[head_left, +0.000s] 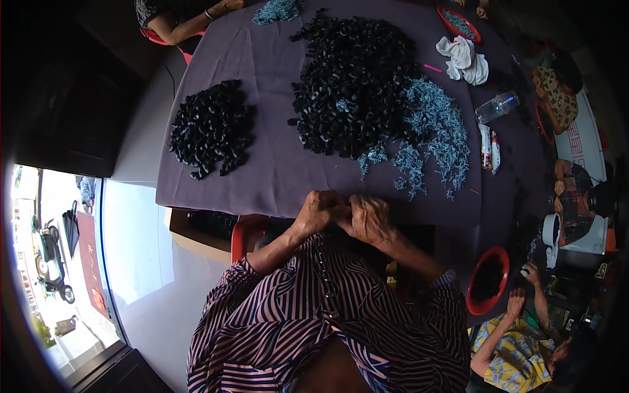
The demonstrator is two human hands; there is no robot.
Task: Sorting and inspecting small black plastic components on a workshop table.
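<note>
Purple-grey cloth covers table [262, 157], several people seated round it. Red bowl [488, 280] at right edge holds dark small parts; second red bowl [458, 23] at far side holds pale blue bits. Cardboard box [196, 232] under near table edge, dark contents. Large black parts heap [354, 85] at table centre, smaller black heap [211, 128] to its left, blue screw pile [432, 131] to its right. Left hand [318, 211] and right hand [369, 219] pressed together at near table edge, both clenched; whatever they grasp is hidden, cannot tell. White rag [464, 60], plastic bottle [496, 106] beyond.
</note>
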